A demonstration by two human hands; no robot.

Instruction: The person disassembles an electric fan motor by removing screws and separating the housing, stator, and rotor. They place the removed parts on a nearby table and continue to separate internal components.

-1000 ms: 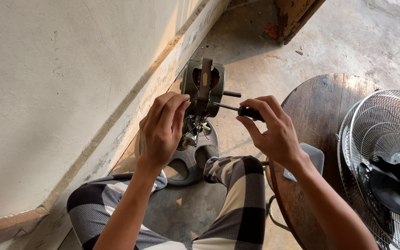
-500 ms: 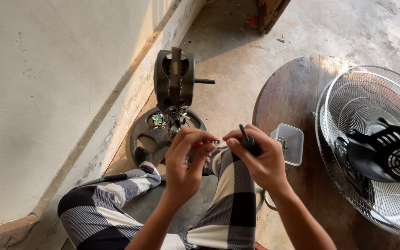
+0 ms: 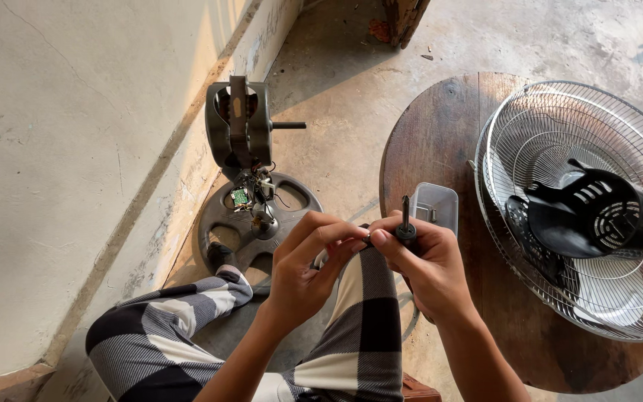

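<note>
two hands (image 3: 370,264) fingertip to fingertip, right grip pinching a screwdriver (image 3: 405,220), left perhaps a screw; motor (image 3: 238,123) beyond.

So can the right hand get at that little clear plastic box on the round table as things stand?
Probably yes: the clear plastic box sits open-topped just beyond the right hand, nothing between them, though that hand grips a screwdriver.

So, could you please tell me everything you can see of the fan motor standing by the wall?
The fan motor is a dark grey-green metal housing with openings that show its windings. It stands upright on a thin neck above the round dark base on the concrete floor, close to the wall. A dark strap runs down its middle and a short shaft sticks out sideways toward the round wooden table. Loose wires and a small green circuit board hang exposed beneath it. Neither hand touches it.
</note>
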